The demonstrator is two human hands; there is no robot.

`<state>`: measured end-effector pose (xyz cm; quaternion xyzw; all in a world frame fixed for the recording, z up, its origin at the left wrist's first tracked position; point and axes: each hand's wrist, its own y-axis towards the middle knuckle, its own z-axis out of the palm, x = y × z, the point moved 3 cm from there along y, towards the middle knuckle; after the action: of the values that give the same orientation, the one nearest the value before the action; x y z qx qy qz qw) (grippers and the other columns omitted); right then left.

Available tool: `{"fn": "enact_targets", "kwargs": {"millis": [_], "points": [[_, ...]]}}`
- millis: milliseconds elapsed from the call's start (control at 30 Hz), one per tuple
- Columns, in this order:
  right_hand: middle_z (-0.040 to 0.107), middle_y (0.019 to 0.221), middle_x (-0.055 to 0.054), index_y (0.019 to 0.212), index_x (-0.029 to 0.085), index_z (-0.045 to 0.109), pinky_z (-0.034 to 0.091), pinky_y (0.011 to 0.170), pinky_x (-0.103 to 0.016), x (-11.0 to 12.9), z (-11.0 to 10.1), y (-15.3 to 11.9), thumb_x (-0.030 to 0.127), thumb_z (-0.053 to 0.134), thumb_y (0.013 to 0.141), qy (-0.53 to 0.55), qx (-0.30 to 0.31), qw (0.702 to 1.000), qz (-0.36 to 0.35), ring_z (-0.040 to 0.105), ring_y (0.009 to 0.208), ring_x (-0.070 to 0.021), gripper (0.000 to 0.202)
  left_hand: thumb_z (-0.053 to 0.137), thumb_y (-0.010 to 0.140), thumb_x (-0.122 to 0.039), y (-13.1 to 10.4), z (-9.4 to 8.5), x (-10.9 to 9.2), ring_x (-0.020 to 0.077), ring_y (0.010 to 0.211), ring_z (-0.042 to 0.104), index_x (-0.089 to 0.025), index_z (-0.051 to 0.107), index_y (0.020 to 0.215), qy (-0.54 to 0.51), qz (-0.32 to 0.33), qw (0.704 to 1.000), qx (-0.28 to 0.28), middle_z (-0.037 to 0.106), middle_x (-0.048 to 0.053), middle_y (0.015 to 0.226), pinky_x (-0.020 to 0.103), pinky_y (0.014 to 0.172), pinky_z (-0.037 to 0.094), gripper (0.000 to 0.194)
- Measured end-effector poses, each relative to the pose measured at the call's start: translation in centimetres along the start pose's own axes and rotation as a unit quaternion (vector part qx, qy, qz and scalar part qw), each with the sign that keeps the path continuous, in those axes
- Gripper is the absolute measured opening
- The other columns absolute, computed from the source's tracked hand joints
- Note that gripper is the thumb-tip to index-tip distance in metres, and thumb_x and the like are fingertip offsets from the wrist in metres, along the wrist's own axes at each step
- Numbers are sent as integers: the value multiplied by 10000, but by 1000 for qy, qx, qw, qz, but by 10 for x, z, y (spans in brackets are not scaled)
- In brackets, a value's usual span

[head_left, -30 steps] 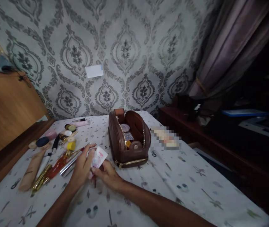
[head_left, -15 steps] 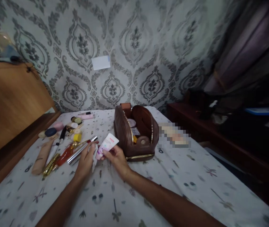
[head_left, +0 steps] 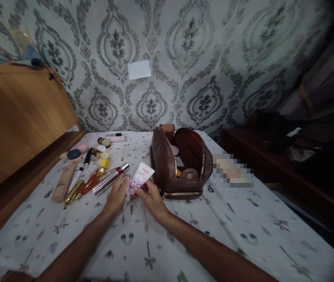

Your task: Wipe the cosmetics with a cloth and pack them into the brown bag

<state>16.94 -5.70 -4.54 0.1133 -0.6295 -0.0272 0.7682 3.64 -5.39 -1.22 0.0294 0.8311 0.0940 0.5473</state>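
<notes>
In my right hand [head_left: 153, 200] is a small white and pink squeeze tube [head_left: 142, 175] with a cartoon print, its flat end tilted up to the right. My left hand [head_left: 118, 196] closes on a crumpled white tissue [head_left: 128, 194] against the tube's lower end, which is partly hidden. Just beyond my left fingers lies a silver cylinder [head_left: 108, 182] with a dark red band. Right behind my right hand stands a brown cosmetic bag [head_left: 164, 176], unzipped, with a few items inside.
Several cosmetics lie on the left, among them a beige tube [head_left: 64, 183], a gold tube [head_left: 74, 192], a yellow cap [head_left: 105, 163] and a navy round lid [head_left: 74, 154]. A blurred-out flat item [head_left: 233, 171] is right of the bag. A wooden panel [head_left: 22, 105] borders the left.
The view has turned slightly left, so everything appears further right. Both hands stay together at the tube, and the tissue has shifted down around the tube's lower end.
</notes>
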Motion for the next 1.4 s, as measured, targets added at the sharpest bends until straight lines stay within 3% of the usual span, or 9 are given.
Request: {"fn": "enact_targets", "kwargs": {"millis": [100,167,267,367,533,700,933,1200,1400], "points": [[679,928,-49,1032,190,615,505,844,-351,3,-2,-2,455,610,866,-56,-17,998,-36,609,878,-206,313,457,897,-475,5,-5,1,245,1092,597,-214,597,971,8,-12,1000,-24,673,89,1069,390,972,448,304],[675,939,-49,1046,193,602,491,853,-350,5,-2,-3,453,571,890,-81,-22,996,-43,602,899,-210,304,423,918,-473,6,-10,-5,233,1042,605,-223,577,963,6,8,999,-42,672,73,1013,383,958,456,298],[649,932,-45,1084,196,572,488,761,-318,8,0,-5,437,525,912,-106,15,994,-25,590,839,-197,300,353,962,-441,4,-16,-19,200,976,607,-233,550,992,-17,70,996,-59,654,53,979,342,927,466,288],[571,783,7,983,197,568,420,633,-262,15,5,-7,396,495,926,-175,75,981,-23,515,690,-152,219,348,976,-391,0,-20,-29,204,1129,568,-219,517,1149,-31,137,987,-82,625,82,1161,355,1012,414,297],[450,649,55,789,194,546,323,575,-231,26,8,-10,316,520,895,-239,114,964,-35,419,600,-113,164,376,954,-364,0,-17,-29,225,1011,585,-215,581,1035,81,195,977,-11,639,75,1019,370,925,430,267],[547,734,24,976,185,637,374,586,-233,22,8,-9,470,614,852,-146,106,984,-6,484,642,-129,312,371,949,-388,4,-23,-23,185,754,544,-215,552,878,65,149,985,-58,577,10,788,301,718,420,260],[620,673,7,981,170,680,341,462,-222,10,9,-7,626,680,760,90,114,973,177,524,490,-110,506,390,952,-427,4,-30,-23,162,683,524,-221,575,882,-3,134,984,-113,575,-11,745,283,657,411,286],[564,625,33,948,154,682,352,489,-232,11,6,-3,551,770,676,58,49,987,139,461,505,-97,490,500,893,-545,16,-28,-13,193,848,686,-209,564,969,-272,-4,957,-98,692,59,1011,329,745,537,350],[597,783,12,939,189,617,435,574,-230,14,-1,0,335,760,666,-10,-24,999,34,536,658,-133,341,524,886,-522,22,-36,-6,201,960,660,-193,653,966,-227,-1,969,-100,708,64,1060,303,816,504,362]]}}
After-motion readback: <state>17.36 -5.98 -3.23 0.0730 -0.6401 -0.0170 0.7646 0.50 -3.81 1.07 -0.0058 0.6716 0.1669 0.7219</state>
